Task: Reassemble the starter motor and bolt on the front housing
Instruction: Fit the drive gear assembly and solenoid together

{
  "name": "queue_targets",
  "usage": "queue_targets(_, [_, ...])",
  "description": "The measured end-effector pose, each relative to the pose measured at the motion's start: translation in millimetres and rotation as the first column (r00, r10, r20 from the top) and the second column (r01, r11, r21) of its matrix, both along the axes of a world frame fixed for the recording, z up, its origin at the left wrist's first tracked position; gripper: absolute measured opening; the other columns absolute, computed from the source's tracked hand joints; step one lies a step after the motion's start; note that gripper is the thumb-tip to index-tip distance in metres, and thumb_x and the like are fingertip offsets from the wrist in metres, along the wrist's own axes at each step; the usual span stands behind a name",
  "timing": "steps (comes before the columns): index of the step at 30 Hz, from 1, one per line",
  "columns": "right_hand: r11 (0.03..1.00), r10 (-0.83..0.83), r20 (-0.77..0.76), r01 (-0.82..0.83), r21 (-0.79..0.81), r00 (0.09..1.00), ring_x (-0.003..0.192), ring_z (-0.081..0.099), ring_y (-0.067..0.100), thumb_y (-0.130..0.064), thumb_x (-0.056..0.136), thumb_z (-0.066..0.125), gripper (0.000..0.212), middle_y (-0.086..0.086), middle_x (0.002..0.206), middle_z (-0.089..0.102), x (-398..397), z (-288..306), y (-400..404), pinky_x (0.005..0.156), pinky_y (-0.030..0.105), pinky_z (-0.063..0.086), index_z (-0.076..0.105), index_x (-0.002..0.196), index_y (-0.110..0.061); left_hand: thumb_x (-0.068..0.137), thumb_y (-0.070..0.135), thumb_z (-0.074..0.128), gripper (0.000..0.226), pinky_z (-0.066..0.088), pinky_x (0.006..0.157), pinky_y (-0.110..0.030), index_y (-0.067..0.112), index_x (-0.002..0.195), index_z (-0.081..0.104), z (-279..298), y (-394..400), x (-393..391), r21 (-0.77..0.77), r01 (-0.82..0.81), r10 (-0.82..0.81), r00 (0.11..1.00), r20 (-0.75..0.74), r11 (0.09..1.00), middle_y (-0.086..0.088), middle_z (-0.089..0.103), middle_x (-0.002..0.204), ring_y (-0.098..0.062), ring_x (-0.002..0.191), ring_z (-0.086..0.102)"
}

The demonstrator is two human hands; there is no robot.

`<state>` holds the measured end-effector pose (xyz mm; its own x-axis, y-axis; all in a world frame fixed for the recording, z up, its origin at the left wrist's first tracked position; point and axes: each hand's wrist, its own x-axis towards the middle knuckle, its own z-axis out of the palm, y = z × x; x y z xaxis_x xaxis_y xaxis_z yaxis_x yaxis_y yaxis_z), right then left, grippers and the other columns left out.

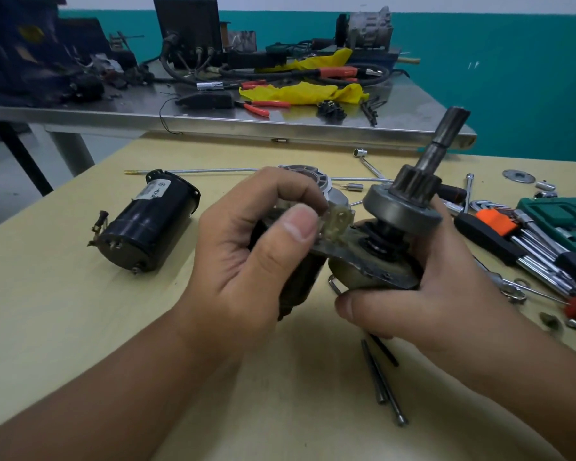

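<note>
The work goes on above a pale yellow table (80,327). The left hand (246,261) has its fingers curled round a dark motor core (296,287), with the thumb and forefinger pinched together at a pale plastic piece (340,221) just beyond the thumbnail. The right hand (423,294) grips the gear assembly (403,207), thumb clamped under its round greasy base and the other fingers wrapped behind it; the toothed gear and shaft (446,138) stick up and tilt away past the fingertips. The two held parts meet between the hands.

Well to the left of the left hand lies a black motor body (147,221) on its side, a label on its upper end. Behind the left knuckles a grey metal housing (310,178) shows in part, and thin metal rods (193,170) lie on the table further back. Below the right thumb, two long bolts (383,384) lie side by side on the table. Beyond the right hand's fingers sit a set of hex keys in an orange holder (499,221), a green tool case (559,211), sockets and a washer (518,176).

Past the yellow table stands a steel bench (213,121) carrying yellow rags (303,93), red-handled pliers (260,106), cables and dark machine parts. The wall behind (496,78) is teal below and white above
</note>
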<state>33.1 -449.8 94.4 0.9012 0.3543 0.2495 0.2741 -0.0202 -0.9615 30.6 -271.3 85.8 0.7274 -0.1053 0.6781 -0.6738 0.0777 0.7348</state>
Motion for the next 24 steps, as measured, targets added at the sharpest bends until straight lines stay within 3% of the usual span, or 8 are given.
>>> queue_targets(4, [1.0, 0.0, -0.114, -0.001, -0.003, 0.993, 0.052, 0.064, 0.007, -0.002, 0.051, 0.077, 0.083, -0.014, 0.076, 0.07, -1, 7, 2, 0.045, 0.016, 0.045, 0.047, 0.116, -0.042, 0.102, 0.029, 0.038, 0.038, 0.046, 0.042, -0.044, 0.001, 0.093, 0.062, -1, -2, 0, -0.111, -0.05, 0.04, 0.995, -0.096, 0.993, -0.028, 0.061, 0.093, -0.044, 0.059, 0.056])
queue_targets(9, [0.999, -0.044, -0.161, 0.042, -0.011, 0.986, 0.047, 0.062, 0.009, -0.005, 0.045, 0.077, 0.089, -0.014, 0.077, 0.071, 1, 9, 4, 0.046, 0.019, 0.046, 0.046, 0.118, -0.045, 0.106, 0.033, 0.041, 0.04, 0.052, 0.047, -0.042, 0.009, 0.078, 0.057, -1, -4, 3, -0.237, -0.078, 0.023, 0.973, -0.228, 0.968, -0.03, 0.067, 0.097, -0.048, 0.061, 0.061])
queue_targets(13, [1.0, -0.026, -0.111, 0.026, -0.003, 0.993, 0.049, 0.063, 0.014, -0.013, 0.044, 0.084, 0.083, -0.009, 0.081, 0.072, -1, 5, 2, 0.049, 0.026, 0.049, 0.05, 0.104, -0.058, 0.104, 0.028, 0.044, 0.036, 0.055, 0.047, -0.041, 0.011, 0.076, 0.057, 2, -3, 5, -0.234, -0.088, 0.032, 0.972, -0.233, 0.968, -0.019, 0.071, 0.089, -0.037, 0.058, 0.066])
queue_targets(16, [0.999, 0.017, -0.068, -0.014, 0.044, 0.998, 0.065, 0.072, 0.014, -0.028, 0.045, 0.09, 0.071, -0.01, 0.089, 0.074, 0, 1, 0, 0.054, 0.023, 0.053, 0.055, 0.1, -0.057, 0.1, 0.021, 0.05, 0.029, 0.056, 0.052, -0.035, 0.007, 0.075, 0.052, 3, -3, 8, -0.202, -0.155, 0.109, 0.969, -0.221, 0.967, -0.012, 0.071, 0.08, -0.026, 0.061, 0.066])
queue_targets(18, [0.998, -0.001, -0.019, 0.003, 0.07, 1.0, 0.09, 0.075, 0.009, -0.037, 0.044, 0.092, 0.08, -0.016, 0.104, 0.074, 2, -2, 0, 0.063, 0.018, 0.056, 0.055, 0.114, -0.051, 0.097, 0.018, 0.053, 0.029, 0.055, 0.05, -0.033, 0.004, 0.072, 0.049, 3, -5, 8, -0.184, -0.212, 0.167, 0.958, -0.232, 0.96, -0.011, 0.07, 0.076, -0.024, 0.06, 0.064])
queue_targets(20, [0.986, -0.129, 0.019, 0.126, 0.109, 0.991, 0.101, 0.073, 0.01, -0.045, 0.048, 0.089, 0.089, -0.014, 0.114, 0.072, 4, -5, -2, 0.07, 0.019, 0.058, 0.05, 0.128, -0.047, 0.096, 0.018, 0.054, 0.029, 0.054, 0.043, -0.036, 0.002, 0.072, 0.048, 3, -6, 5, -0.143, -0.242, 0.205, 0.95, -0.234, 0.96, -0.011, 0.07, 0.076, -0.031, 0.055, 0.064])
queue_targets(22, [0.941, -0.322, 0.171, 0.295, 0.169, 0.931, 0.105, 0.07, 0.016, -0.048, 0.062, 0.079, 0.075, -0.007, 0.118, 0.069, 3, 0, -4, 0.075, 0.031, 0.06, 0.049, 0.13, -0.04, 0.096, 0.017, 0.055, 0.026, 0.052, 0.036, -0.042, 0.003, 0.075, 0.051, 5, -4, 2, -0.089, -0.255, 0.231, 0.949, -0.216, 0.963, -0.016, 0.069, 0.079, -0.042, 0.053, 0.062])
queue_targets(24, [0.885, -0.446, 0.544, 0.442, 0.147, 0.711, 0.103, 0.062, 0.027, -0.034, 0.084, 0.071, 0.041, 0.006, 0.118, 0.063, 2, 8, -13, 0.083, 0.043, 0.054, 0.054, 0.12, -0.032, 0.096, 0.015, 0.055, 0.025, 0.049, 0.038, -0.048, -0.003, 0.078, 0.052, 5, -2, 2, -0.01, -0.28, 0.276, 0.95, -0.148, 0.96, -0.023, 0.065, 0.079, -0.046, 0.057, 0.06])
